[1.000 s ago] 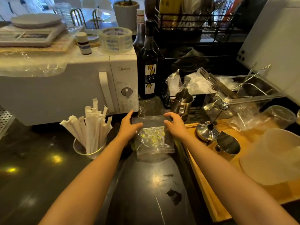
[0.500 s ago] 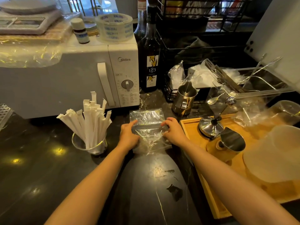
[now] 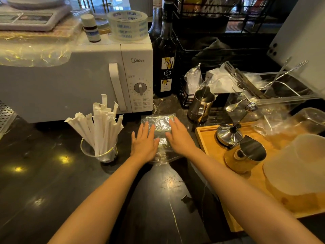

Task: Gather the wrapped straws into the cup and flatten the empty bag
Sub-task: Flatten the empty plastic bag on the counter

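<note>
On the dark counter [image 3: 52,182], at five o'clock from the white microwave [image 3: 70,85], the left hand [image 3: 144,145] and right hand [image 3: 179,138] press flat on the clear bag [image 3: 161,123], fingers straight and spread, grasping nothing. The palms hide much of the crumpled bag. At nine o'clock from it, the cup [image 3: 103,154] holds the wrapped straws [image 3: 100,124].

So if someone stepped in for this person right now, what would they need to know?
Left hand: open, palm pressing the crinkled clear plastic bag. Right hand: the same, on the bag's other side. Bag lies on the dark stone counter, empty as far as visible. White paper-wrapped straws stand in the clear plastic cup: done. To do: smooth out the bag's wrinkles.
</note>
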